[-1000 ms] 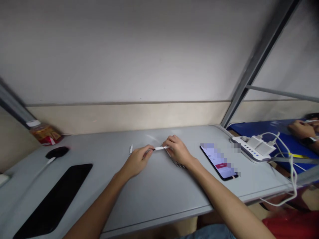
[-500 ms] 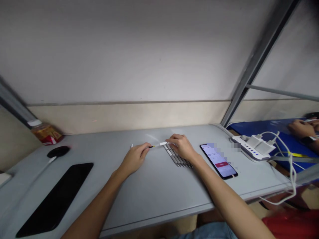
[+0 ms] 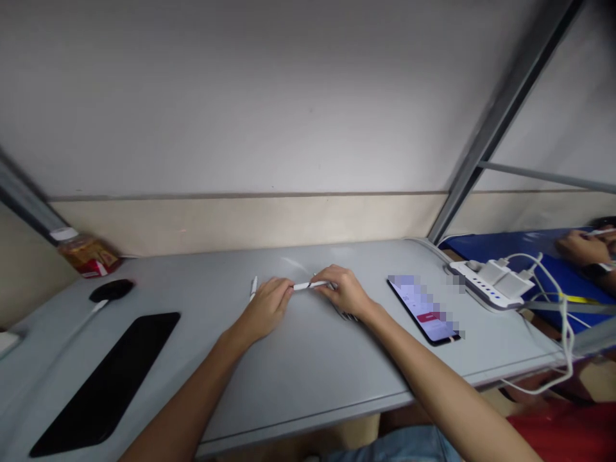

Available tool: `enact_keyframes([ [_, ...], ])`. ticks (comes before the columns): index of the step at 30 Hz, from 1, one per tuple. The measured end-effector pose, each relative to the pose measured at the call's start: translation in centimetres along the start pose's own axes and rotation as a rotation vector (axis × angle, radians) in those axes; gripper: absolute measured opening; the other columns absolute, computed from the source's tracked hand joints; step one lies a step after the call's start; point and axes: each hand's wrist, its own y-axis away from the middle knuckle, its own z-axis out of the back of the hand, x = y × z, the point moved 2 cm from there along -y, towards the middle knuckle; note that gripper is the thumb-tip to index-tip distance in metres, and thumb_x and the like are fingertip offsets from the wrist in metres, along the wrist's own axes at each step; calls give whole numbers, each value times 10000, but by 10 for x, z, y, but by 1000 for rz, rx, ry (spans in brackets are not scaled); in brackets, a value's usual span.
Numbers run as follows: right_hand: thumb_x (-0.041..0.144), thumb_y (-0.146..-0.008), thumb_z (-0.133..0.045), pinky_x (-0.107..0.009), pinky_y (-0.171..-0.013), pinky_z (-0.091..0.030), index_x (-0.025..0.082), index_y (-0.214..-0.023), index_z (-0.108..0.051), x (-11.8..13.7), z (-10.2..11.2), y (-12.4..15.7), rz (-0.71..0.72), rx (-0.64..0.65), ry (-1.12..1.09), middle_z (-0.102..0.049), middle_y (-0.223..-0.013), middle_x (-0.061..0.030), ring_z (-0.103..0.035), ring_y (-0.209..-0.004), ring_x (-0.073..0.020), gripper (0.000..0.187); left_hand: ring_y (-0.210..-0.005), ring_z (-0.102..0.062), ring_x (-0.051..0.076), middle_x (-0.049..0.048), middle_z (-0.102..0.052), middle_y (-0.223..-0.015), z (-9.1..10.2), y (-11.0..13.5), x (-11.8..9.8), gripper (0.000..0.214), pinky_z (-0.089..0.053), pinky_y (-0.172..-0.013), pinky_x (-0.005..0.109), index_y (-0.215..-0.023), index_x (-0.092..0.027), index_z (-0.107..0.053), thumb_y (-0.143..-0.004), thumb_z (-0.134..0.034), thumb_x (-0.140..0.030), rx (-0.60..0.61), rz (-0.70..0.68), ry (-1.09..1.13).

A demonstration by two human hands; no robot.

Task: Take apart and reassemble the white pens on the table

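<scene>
- My left hand and right hand pinch a white pen between them, above the desk.
- I judge its assembly unfinished; full closure cannot be confirmed.
- A white piece lies just beyond my left hand.

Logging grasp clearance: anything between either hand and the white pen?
Nothing visible: left hand and right hand both hold the white pen directly. The other pens, partly hidden behind the right hand, aren't between.
</scene>
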Motion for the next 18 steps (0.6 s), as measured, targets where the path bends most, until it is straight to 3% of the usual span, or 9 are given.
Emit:
enact_keyframes([
  [6, 390, -945, -435, -235, -588, -362, 158, -842, -691, 2, 4, 0, -246, 97, -128, -598, -631, -4, -492, -572, -109, 360, -902, -508, 190, 37, -592, -914, 4, -2, -6, 236, -387, -838, 337, -972, -199, -551, -960, -333, -289, -86, -36, 12],
  [10, 414, -812, -636, -213, -582, -365, 173, -1061, -629, -2, 12, -1, -242, 83, -267, -575, -720, 13, -490, -625, -106, 347, -878, -508, 184, 30, -580, -883, 5, -2, -4, 221, -389, -814, 329, -956, -199, -555, -952, -354, -290, -87, -9, 24],
  [12, 419, -819, -620, -213, -562, -351, 153, -935, -649, -5, 14, -1, -249, 110, -270, -552, -677, 13, -463, -595, -100, 292, -869, -504, 181, 30, -570, -878, 4, -2, -3, 231, -391, -805, 326, -953, -200, -553, -956, -344, -299, -73, -9, 26],
  [14, 441, -898, -486, -222, -530, -328, 136, -781, -647, -7, 13, 0, -298, 165, -263, -508, -579, 15, -416, -528, -93, 364, -873, -502, 182, 29, -568, -878, 4, -2, -2, 238, -387, -809, 327, -950, -200, -548, -960, -334, -302, -65, -21, 24],
  [16, 451, -902, -470, -223, -521, -323, 135, -816, -651, -9, 12, 1, -319, 194, -277, -495, -563, 21, -404, -517, -93, 374, -881, -503, 185, 30, -574, -880, 4, -2, -1, 239, -381, -814, 332, -947, -200, -545, -962, -330, -302, -68, -26, 12],
  [18, 435, -823, -602, -212, -539, -336, 154, -960, -637, -9, 12, 1, -288, 181, -303, -520, -625, 28, -433, -565, -96, 315, -891, -505, 191, 32, -581, -889, 4, -2, 0, 239, -377, -814, 337, -944, -201, -547, -961, -333, -305, -69, -18, -5],
])
